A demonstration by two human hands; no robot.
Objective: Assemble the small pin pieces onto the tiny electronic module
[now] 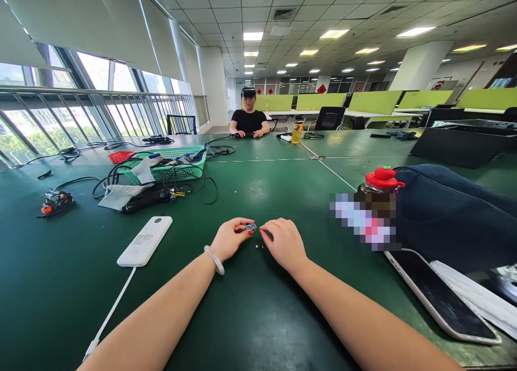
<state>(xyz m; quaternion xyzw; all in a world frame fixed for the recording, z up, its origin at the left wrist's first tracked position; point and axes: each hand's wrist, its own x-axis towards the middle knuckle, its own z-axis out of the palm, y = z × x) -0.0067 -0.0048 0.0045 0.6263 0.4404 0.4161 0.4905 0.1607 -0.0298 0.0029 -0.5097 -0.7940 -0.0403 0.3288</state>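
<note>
Between its thumb and fingers, my left hand [230, 238] pinches a small bluish, patterned piece [251, 227] that looks like a little circuit board. A pale bracelet [214, 260] circles that wrist. Just to the right, my right hand [285, 243] is closed in a pinch, its fingertips close to the piece. Whether those fingertips hold something tiny cannot be made out. On the green table [250, 312] below the hands lies a tiny whitish piece [259, 246] with darker ends, apart from both hands.
A white power bank [145, 242] with a cable lies left. Beyond it are a green basket [169, 163] with cables and gloves and a small gadget [55, 201]. At right are a phone [442, 295], a red-lidded bottle [382, 185] and a dark bag [452, 220]. Opposite sits a person [249, 120].
</note>
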